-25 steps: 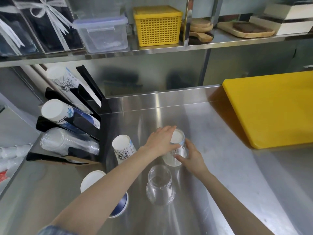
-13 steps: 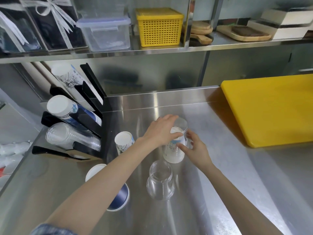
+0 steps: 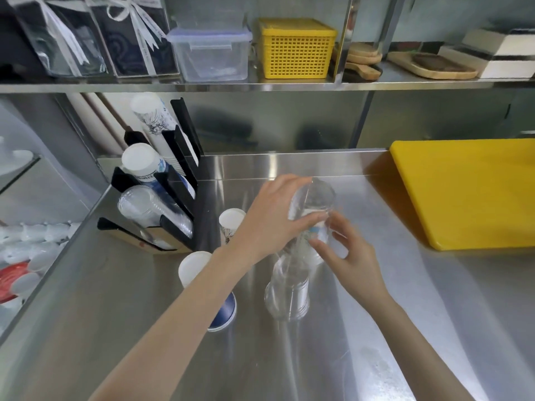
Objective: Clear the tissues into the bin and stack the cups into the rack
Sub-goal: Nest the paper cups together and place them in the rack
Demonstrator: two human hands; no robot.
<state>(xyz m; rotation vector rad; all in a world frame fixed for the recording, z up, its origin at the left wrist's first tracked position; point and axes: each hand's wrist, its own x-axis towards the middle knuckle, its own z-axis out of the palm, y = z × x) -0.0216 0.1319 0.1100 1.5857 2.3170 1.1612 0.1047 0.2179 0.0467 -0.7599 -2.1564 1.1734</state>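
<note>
My left hand grips a clear plastic cup, held upside down and raised above the steel counter. It still partly covers a white paper cup with blue print, which my right hand pinches from the right. A second clear cup stands upside down in front of them. Left of my forearm are an inverted printed paper cup and an inverted blue paper cup. The black cup rack at the left holds slanted stacks of paper and clear cups. No tissues or bin are in view.
A yellow cutting board lies on the counter at the right. The shelf above carries a yellow basket, a clear lidded box, wooden boards and boxes. White lids lie in a recess left of the counter.
My left hand has lifted the clear cup upward off the white paper cup, while my right hand stays on the paper cup. The view has shifted slightly.
</note>
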